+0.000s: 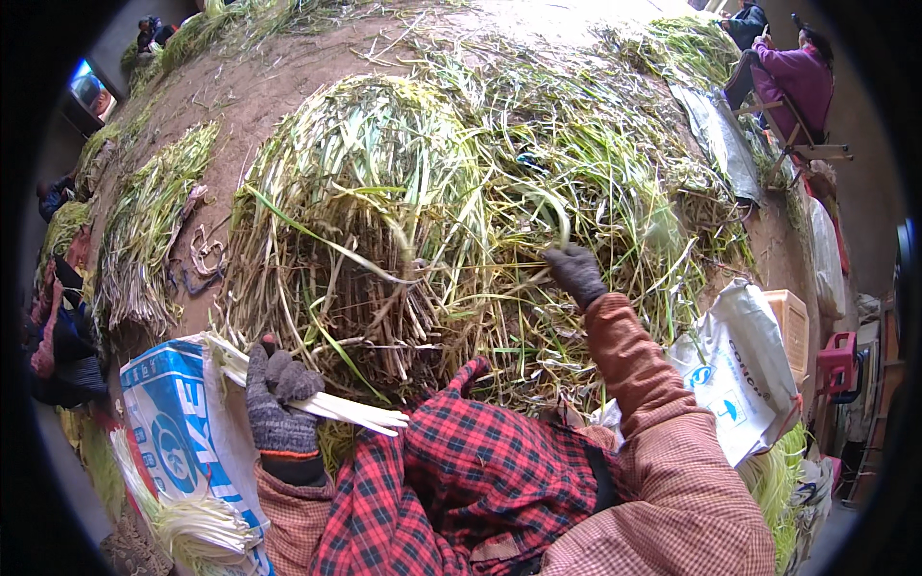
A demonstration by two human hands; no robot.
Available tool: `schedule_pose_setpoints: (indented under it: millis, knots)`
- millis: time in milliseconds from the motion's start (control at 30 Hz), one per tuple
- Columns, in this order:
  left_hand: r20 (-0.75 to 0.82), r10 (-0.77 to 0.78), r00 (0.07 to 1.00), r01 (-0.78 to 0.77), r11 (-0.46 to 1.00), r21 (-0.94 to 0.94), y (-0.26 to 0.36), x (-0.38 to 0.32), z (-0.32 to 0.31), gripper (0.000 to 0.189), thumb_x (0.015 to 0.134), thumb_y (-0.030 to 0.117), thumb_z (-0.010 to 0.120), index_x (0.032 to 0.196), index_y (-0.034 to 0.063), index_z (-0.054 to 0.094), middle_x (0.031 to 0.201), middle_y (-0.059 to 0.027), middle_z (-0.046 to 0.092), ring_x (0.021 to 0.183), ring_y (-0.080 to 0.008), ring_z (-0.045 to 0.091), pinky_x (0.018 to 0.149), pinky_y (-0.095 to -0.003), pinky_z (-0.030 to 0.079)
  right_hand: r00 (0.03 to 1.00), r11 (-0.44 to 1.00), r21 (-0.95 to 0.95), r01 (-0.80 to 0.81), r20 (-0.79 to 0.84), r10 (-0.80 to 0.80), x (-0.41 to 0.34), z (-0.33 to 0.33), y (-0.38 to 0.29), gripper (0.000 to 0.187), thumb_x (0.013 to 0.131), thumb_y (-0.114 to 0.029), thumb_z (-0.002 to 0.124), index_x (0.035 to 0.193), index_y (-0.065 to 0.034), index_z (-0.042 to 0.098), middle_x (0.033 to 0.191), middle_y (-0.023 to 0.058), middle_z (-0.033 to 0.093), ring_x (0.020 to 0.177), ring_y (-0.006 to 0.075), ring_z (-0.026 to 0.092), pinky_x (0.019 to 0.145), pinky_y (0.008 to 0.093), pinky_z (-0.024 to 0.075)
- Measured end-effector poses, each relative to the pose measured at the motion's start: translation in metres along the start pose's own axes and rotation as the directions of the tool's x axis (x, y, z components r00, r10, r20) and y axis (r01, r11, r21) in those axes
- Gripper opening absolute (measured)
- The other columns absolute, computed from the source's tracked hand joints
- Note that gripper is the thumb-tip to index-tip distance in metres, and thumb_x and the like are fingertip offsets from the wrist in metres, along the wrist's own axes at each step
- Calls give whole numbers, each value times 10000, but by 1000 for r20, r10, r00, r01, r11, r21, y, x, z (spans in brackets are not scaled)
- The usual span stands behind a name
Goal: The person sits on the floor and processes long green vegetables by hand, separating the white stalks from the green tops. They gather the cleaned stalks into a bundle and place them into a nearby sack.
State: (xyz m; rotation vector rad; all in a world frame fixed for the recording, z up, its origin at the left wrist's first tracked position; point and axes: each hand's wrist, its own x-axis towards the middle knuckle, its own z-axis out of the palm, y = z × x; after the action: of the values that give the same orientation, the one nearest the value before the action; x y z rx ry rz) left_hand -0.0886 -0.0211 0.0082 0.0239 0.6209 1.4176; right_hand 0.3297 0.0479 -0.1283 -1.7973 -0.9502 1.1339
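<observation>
My left hand [282,392], in a grey knitted glove with a bare fingertip showing, grips a small bunch of peeled white stalks [353,412]. Their pale ends stick out to the right above the red-and-black checked cloth [490,461] over my lap. Further forward and right, my right hand [576,272], in a dark glove, is closed around a long leaf [560,216], which curves up and is motion-blurred. Before me lies a big heap of unpeeled leafy stalks [374,158], brown at the near ends and green beyond. Loose stripped leaves [598,158] spread beneath and past my right hand.
Left, a blue-and-white printed sack [173,417] lies under a bundle of white stalks [205,529]. Another heap of stalks [148,237] is beyond. At right are a white printed sack [735,374], a tan plastic crate [789,331] and a pink stool [838,363]. A seated person [796,86] works far right.
</observation>
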Motion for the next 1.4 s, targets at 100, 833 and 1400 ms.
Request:
schedule_pose_setpoints:
  millis: [100, 833, 1400]
  knots:
    - [64, -16, 998, 16, 1000, 2, 2, 0, -1, 239, 904, 273, 387, 968, 85, 520, 505, 60, 333, 373, -54, 283, 397, -228, 277, 998, 995, 79, -53, -9, 54, -2, -66, 0, 160, 779, -230, 567, 775, -71, 556, 577, 1, 487, 506, 102, 478, 457, 234, 402]
    - [51, -51, 997, 51, 999, 13, -5, 8, 5, 218, 901, 260, 398, 967, 88, 514, 480, 62, 307, 355, -53, 272, 383, -232, 277, 834, 483, -683, 548, 493, -248, -27, 56, -108, 377, 753, -416, 507, 956, -99, 528, 897, 146, 585, 852, 306, 566, 759, 401, 426]
    - [119, -13, 993, 18, 999, -46, 0, 6, 4, 239, 896, 275, 402, 954, 89, 540, 502, 60, 349, 358, -60, 287, 392, -233, 284, 971, 841, 528, -117, -118, 209, -34, -130, 16, 110, 782, -201, 522, 761, -93, 508, 552, -17, 412, 404, 95, 388, 363, 222, 329]
